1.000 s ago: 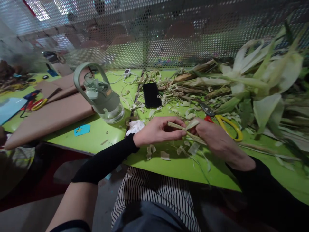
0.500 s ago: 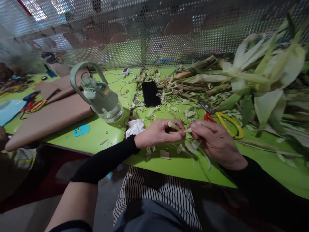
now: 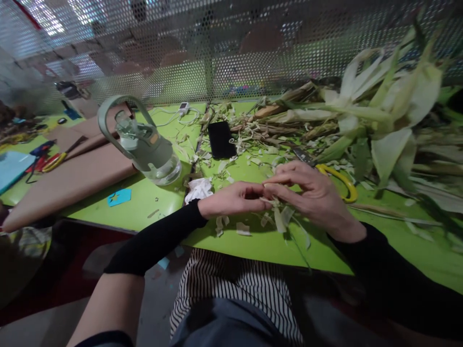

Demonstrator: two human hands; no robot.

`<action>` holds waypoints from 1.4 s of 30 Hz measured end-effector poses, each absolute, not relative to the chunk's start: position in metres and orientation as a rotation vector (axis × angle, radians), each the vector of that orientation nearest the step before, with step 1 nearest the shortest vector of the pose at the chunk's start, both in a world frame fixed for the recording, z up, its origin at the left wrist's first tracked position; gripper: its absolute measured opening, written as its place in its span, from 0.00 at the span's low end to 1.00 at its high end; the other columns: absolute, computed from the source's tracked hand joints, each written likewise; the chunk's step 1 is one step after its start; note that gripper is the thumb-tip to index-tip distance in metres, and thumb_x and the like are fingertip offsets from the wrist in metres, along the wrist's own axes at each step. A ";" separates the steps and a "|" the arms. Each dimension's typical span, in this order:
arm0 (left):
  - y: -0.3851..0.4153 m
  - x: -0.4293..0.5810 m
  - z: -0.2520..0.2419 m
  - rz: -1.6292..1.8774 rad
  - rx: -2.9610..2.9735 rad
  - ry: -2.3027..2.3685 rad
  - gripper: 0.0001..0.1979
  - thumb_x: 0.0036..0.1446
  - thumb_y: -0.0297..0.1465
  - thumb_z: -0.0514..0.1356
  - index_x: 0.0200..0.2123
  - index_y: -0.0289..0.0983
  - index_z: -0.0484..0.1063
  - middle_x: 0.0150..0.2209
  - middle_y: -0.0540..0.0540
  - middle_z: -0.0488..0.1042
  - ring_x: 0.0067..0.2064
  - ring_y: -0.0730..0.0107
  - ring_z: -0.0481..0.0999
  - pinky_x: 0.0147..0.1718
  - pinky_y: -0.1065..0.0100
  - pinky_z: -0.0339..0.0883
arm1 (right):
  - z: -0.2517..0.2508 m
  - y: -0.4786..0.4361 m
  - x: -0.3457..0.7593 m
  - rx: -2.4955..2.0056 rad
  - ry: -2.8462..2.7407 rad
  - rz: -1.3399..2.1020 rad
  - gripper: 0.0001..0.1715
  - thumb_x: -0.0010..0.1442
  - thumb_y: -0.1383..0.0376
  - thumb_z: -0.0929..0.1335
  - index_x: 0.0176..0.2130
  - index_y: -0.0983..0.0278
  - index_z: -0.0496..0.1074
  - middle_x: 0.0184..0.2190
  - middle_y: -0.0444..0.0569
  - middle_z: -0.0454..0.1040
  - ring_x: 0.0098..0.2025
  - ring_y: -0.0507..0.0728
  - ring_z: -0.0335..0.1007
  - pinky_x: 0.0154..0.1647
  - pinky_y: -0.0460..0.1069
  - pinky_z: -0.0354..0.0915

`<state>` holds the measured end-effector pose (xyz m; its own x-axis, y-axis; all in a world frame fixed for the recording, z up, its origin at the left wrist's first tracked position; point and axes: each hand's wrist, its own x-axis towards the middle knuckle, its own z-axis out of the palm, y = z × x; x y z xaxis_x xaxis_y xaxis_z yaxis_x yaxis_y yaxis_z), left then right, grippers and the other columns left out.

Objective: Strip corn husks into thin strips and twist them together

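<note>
My left hand (image 3: 237,198) is pinched closed above the green table (image 3: 213,246), its fingertips meeting those of my right hand. My right hand (image 3: 313,195) reaches over from the right, fingers closed at the same spot. Between the fingertips is a small piece of pale husk (image 3: 269,197), mostly hidden by the fingers. Below them hang or lie pale strips (image 3: 279,220) with a thin green strand; whether these join the held piece I cannot tell. Scissors with a yellow handle (image 3: 347,185) lie just beyond my right hand, partly covered by it.
A black phone (image 3: 222,140) lies among husk scraps. Corn husks (image 3: 383,115) are heaped at the right. Left of centre stands a green bottle (image 3: 148,149), near crumpled tissue (image 3: 198,190). Brown paper (image 3: 83,180), a blue card (image 3: 119,197) and red-yellow scissors (image 3: 54,162) lie further left.
My right hand has moved left and its fingers now cover the pale strip that showed between the hands. The whole view has shifted slightly.
</note>
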<state>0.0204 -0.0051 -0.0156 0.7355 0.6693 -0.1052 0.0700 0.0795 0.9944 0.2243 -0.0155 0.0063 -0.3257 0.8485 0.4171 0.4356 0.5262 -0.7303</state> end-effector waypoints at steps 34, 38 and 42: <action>-0.006 0.011 -0.001 0.883 1.843 0.730 0.16 0.62 0.41 0.65 0.44 0.34 0.73 0.39 0.45 0.79 0.26 0.80 0.74 0.28 0.74 0.68 | 0.011 -0.020 0.225 -1.017 -2.257 0.596 0.13 0.68 0.61 0.64 0.31 0.60 0.69 0.26 0.46 0.71 0.27 0.55 0.66 0.29 0.50 0.59; -0.009 0.012 -0.002 0.900 1.949 0.696 0.11 0.62 0.38 0.63 0.41 0.35 0.75 0.38 0.46 0.80 0.31 0.77 0.77 0.33 0.73 0.70 | 0.015 -0.024 0.226 -1.036 -2.228 0.809 0.20 0.69 0.59 0.62 0.25 0.60 0.63 0.21 0.41 0.61 0.23 0.52 0.58 0.26 0.50 0.55; -0.011 0.012 -0.003 0.959 2.063 0.626 0.11 0.61 0.38 0.61 0.39 0.35 0.75 0.35 0.46 0.80 0.36 0.73 0.78 0.37 0.72 0.71 | 0.015 -0.030 0.228 -0.920 -2.195 0.950 0.25 0.70 0.53 0.62 0.24 0.60 0.62 0.20 0.40 0.58 0.22 0.52 0.54 0.26 0.50 0.53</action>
<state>0.0122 -0.0107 -0.0029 0.5972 0.6828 0.4209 0.1097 -0.5893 0.8005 0.2285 -0.0297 0.0146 -0.6003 0.7677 0.2242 0.3620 0.5108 -0.7798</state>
